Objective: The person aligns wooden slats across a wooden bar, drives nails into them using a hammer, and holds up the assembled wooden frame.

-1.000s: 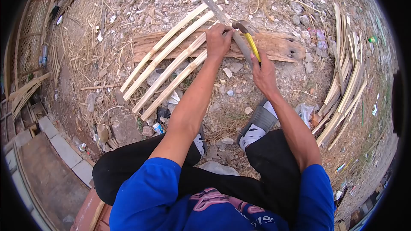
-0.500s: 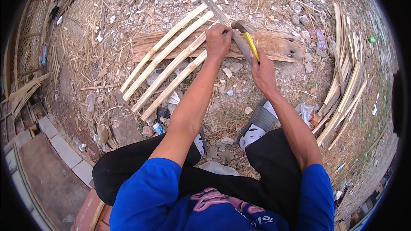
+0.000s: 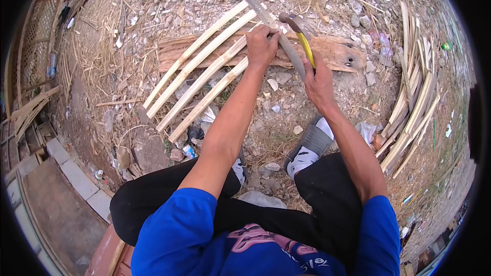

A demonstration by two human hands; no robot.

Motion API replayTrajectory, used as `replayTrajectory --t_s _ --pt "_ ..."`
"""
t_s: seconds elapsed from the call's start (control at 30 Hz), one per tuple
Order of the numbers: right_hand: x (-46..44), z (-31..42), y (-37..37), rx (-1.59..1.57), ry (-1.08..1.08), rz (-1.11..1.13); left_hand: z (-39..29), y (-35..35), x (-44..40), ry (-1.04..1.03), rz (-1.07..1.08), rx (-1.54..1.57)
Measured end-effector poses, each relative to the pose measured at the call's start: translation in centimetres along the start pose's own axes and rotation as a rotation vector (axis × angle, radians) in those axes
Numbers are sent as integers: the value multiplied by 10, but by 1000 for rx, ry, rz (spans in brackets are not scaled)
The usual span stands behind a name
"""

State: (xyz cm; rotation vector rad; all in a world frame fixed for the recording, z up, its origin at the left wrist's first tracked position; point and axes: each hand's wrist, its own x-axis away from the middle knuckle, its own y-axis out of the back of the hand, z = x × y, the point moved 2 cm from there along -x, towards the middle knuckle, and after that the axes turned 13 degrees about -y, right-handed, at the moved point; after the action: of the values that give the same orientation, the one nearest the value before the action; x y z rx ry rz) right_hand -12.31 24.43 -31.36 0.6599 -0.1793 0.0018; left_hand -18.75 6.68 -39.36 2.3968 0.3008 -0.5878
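Observation:
My right hand (image 3: 318,79) is wrapped round the yellow handle of a claw hammer (image 3: 306,46). The hammer's dark head is raised just right of my left fingers, apart from them. A weathered grey wooden strip (image 3: 291,53) runs diagonally across the upper ends of several pale wooden slats (image 3: 199,89), which fan out to the lower left. My left hand (image 3: 262,47) is closed in a pinch at this strip, over the slat ends. Whatever is between its fingertips is hidden or too small to name. Under the slats lies a rough, split wooden board (image 3: 327,53).
A pile of loose pale slats (image 3: 411,94) lies on the ground at right. Stones, straw and litter cover the ground. My sandalled feet (image 3: 313,145) are just below the work. At left are a lattice panel (image 3: 38,46) and grey blocks (image 3: 76,181).
The hammer head has moved up and to the right, away from my left fingers, along with my right hand. My left hand stays at the grey strip.

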Motion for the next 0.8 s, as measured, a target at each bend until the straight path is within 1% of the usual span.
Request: replayTrajectory --t_s 0.03,0.13,0.23,0.33,0.43,0.53,0.63,0.7,0.8 --pt "0 1 0 -23 12 -6 1 0 0 -7 -1 -8" --pt "-1 -10 -8 162 -25 98 1 -1 -1 -18 -1 -30" --pt "2 -2 -3 54 -104 79 -1 0 -1 -10 1 -38" --pt "3 3 1 -11 -78 8 0 0 -1 -16 1 -30" --pt "0 -3 -1 76 -57 70 0 -1 0 -19 -2 -32" --pt "-2 -3 -1 113 -40 60 0 -2 -2 -10 -7 -10" --pt "-2 5 1 -58 1 -24 -1 1 1 -36 -9 -26" --pt "-3 -4 -3 25 -6 10 -2 2 -1 -86 -14 -68" --pt "-5 -9 -4 146 -30 71 -2 0 -1 -1 2 -34"
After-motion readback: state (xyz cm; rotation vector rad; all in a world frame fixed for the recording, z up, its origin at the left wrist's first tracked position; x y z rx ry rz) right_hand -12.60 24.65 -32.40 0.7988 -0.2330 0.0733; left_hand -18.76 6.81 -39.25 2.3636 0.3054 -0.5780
